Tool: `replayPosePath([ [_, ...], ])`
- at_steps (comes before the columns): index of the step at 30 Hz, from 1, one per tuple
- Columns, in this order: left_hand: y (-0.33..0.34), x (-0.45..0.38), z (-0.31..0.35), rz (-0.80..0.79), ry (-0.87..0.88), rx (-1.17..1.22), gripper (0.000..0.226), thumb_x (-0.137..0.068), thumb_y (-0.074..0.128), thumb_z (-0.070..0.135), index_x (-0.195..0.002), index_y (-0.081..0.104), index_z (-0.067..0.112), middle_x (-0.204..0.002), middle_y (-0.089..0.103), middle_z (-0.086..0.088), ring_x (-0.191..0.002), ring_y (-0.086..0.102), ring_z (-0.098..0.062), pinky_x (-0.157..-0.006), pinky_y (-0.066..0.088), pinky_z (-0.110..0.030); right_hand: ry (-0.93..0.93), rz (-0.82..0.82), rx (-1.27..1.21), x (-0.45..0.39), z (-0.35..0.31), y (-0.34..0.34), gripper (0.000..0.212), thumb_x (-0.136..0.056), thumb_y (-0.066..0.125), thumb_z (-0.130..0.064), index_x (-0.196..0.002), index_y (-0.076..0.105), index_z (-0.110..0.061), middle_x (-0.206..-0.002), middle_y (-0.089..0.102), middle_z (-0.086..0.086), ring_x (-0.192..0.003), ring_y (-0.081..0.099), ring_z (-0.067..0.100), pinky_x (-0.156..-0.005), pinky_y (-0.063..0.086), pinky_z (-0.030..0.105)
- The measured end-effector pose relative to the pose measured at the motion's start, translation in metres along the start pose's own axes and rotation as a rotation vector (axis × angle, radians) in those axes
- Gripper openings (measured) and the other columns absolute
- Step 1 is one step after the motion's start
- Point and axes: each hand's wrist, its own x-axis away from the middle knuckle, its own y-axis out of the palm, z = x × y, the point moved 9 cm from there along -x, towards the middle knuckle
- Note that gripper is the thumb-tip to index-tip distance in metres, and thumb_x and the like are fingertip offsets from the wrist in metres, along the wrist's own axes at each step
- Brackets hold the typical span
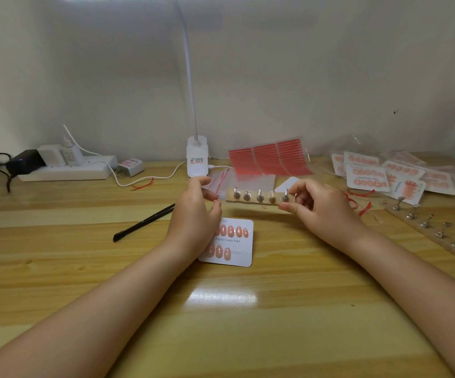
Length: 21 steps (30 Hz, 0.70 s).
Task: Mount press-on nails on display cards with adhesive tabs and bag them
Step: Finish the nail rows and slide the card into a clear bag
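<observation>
A white display card (241, 257) printed "Handmade Nail" lies on the wooden table, with several pink press-on nails stuck in two rows. Above it, my right hand (313, 207) pinches the right end of a wooden holder strip (253, 199) that carries several metal nail stands. My left hand (197, 211) is at the strip's left end with fingers curled; whether it touches the strip I cannot tell. Part of the card is hidden under my left hand. Red adhesive tab sheets (270, 156) lie behind the strip.
Clear bags (221, 181) lie behind the strip. A pile of bagged nail cards (390, 173) fills the back right, with a second holder strip (428, 230) in front. A black pen (143, 222) lies at left. A lamp base (197, 156) and power strip (65, 167) stand at the back.
</observation>
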Motion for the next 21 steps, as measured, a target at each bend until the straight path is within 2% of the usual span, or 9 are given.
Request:
replayPosePath([
  [4,0.0,0.001,0.002,-0.008,0.001,0.021,0.049,-0.092,0.063,0.013,-0.136,0.042,0.017,-0.098,0.058,0.01,-0.066,0.054,-0.004,-0.057,0.04,-0.014,0.081,-0.131,0.022,0.001,0.012,0.014,0.022,-0.083,0.074,-0.029,-0.098,0.061,-0.018,-0.071,0.057,-0.008,-0.065,0.051,-0.005,-0.063,0.04,0.009],
  [9,0.0,0.001,0.003,-0.018,0.006,0.033,0.048,-0.093,0.063,0.013,-0.136,0.042,0.017,-0.1,0.059,0.008,-0.067,0.056,-0.005,-0.059,0.044,-0.016,0.107,-0.195,0.058,0.002,0.015,0.022,0.024,-0.085,0.07,-0.036,-0.101,0.064,-0.019,-0.074,0.059,-0.009,-0.07,0.051,-0.009,-0.063,0.038,0.006],
  [13,0.0,0.003,0.005,-0.021,0.019,0.041,0.048,-0.092,0.063,0.012,-0.135,0.043,0.016,-0.101,0.06,0.007,-0.069,0.056,-0.006,-0.063,0.048,-0.021,0.148,-0.199,0.104,0.003,0.015,0.023,0.037,-0.084,0.072,-0.037,-0.114,0.063,-0.017,-0.075,0.061,-0.009,-0.065,0.053,-0.002,-0.059,0.037,0.01],
  [15,-0.001,0.003,0.007,-0.013,0.031,0.053,0.046,-0.093,0.062,0.012,-0.134,0.044,0.016,-0.102,0.06,0.007,-0.065,0.057,-0.007,-0.06,0.049,-0.022,0.176,-0.184,0.084,0.004,0.012,0.021,0.042,-0.083,0.072,-0.038,-0.118,0.058,-0.021,-0.075,0.061,-0.008,-0.064,0.054,0.001,-0.061,0.041,0.018],
  [18,-0.009,0.003,0.012,0.032,0.059,0.106,0.04,-0.093,0.062,0.012,-0.13,0.046,0.017,-0.101,0.061,0.008,-0.06,0.057,-0.006,-0.054,0.046,-0.016,0.149,-0.053,0.098,0.005,-0.005,0.006,0.029,-0.081,0.065,-0.041,-0.102,0.055,-0.023,-0.073,0.055,-0.004,-0.06,0.049,0.009,-0.06,0.046,0.035],
  [21,-0.025,0.0,0.02,0.128,0.087,0.201,0.034,-0.093,0.063,0.012,-0.123,0.049,0.018,-0.099,0.06,0.012,-0.056,0.056,-0.002,-0.049,0.042,-0.01,0.136,0.014,-0.051,0.007,-0.031,-0.001,0.021,-0.082,0.063,-0.039,-0.081,0.059,-0.019,-0.064,0.056,-0.001,-0.056,0.049,0.011,-0.056,0.045,0.034],
])
